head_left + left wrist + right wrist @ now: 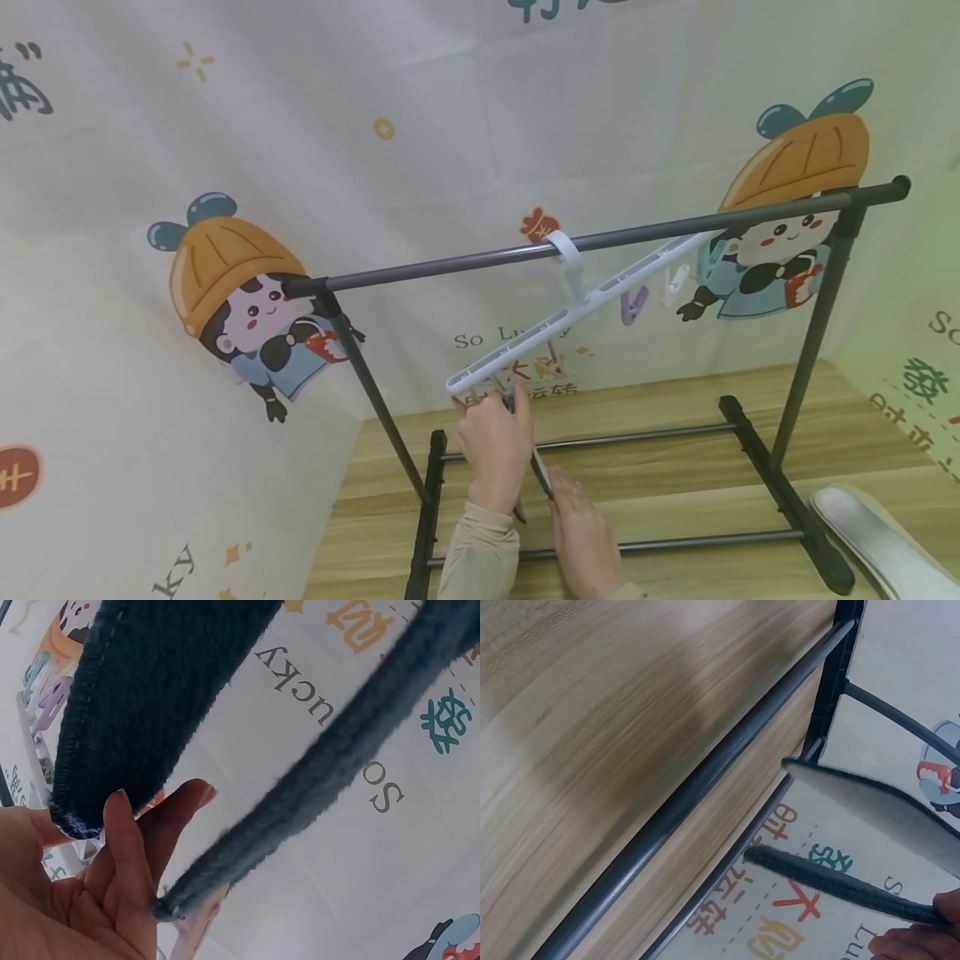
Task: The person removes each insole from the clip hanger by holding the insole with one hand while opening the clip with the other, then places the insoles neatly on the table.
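Observation:
A white clip hanger hooks over the rack's top bar and slants down to the left. From its low end hang two insoles, dark and fuzzy on one face and pale on the other. My left hand pinches the clip-side end of one fuzzy insole between thumb and fingers. The other insole hangs beside it, its end at a pinkish clip. My right hand, fingers fairly straight, is by an insole's lower end; whether it touches is unclear.
A dark metal rack stands on the wood-grain surface. Purple, white and green clips hang from the hanger's higher half. A pale insole-shaped piece lies at the lower right. Printed cloth covers the back.

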Tool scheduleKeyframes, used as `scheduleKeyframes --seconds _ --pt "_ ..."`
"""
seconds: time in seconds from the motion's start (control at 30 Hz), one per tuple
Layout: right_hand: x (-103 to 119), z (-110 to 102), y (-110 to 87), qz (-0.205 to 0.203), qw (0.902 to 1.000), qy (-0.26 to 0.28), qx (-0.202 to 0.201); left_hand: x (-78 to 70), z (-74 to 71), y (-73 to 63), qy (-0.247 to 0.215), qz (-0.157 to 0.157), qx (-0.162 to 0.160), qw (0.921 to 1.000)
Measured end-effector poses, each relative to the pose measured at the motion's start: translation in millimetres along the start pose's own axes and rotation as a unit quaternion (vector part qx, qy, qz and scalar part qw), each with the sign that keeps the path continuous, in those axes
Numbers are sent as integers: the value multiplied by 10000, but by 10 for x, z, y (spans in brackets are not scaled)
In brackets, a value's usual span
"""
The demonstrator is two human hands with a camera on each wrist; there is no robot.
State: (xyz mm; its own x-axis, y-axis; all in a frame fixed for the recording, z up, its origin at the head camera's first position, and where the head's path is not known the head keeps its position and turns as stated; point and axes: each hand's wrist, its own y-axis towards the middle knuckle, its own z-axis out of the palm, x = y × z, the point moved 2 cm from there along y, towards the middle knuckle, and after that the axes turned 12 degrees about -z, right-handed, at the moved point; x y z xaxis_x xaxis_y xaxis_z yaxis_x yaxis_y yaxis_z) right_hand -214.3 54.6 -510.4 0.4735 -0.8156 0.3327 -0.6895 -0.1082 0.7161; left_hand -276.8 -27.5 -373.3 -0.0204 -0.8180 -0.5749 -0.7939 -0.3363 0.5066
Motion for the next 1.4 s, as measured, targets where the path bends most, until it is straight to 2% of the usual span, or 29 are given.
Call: scheduleKeyframes --seconds 0.23,0.67,0.97,1.13,1.27,1.33,1.4 --pt "-20 8 -11 289 9995 123 -10 34 25 26 -159 49 37 9999" --pt "-1 -4 -13 196 9998 79 -51 39 2 86 -498 0 -68 9987" --pt "6 -39 -62 121 9994 4 -322 85 42 77 -846 195 -23 9962" --pt "-1 -51 -117 279 9994 91 -208 106 39 80 -1158 345 -37 9927" --pt "-29 -83 -205 601 9981 112 53 116 24 78 -1316 296 103 9908" --pt "-72 -107 -266 691 9975 116 34 125 26 71 -1320 261 157 9908" --pt "-126 -146 -334 675 9974 44 -231 136 34 66 -1269 245 164 9915"
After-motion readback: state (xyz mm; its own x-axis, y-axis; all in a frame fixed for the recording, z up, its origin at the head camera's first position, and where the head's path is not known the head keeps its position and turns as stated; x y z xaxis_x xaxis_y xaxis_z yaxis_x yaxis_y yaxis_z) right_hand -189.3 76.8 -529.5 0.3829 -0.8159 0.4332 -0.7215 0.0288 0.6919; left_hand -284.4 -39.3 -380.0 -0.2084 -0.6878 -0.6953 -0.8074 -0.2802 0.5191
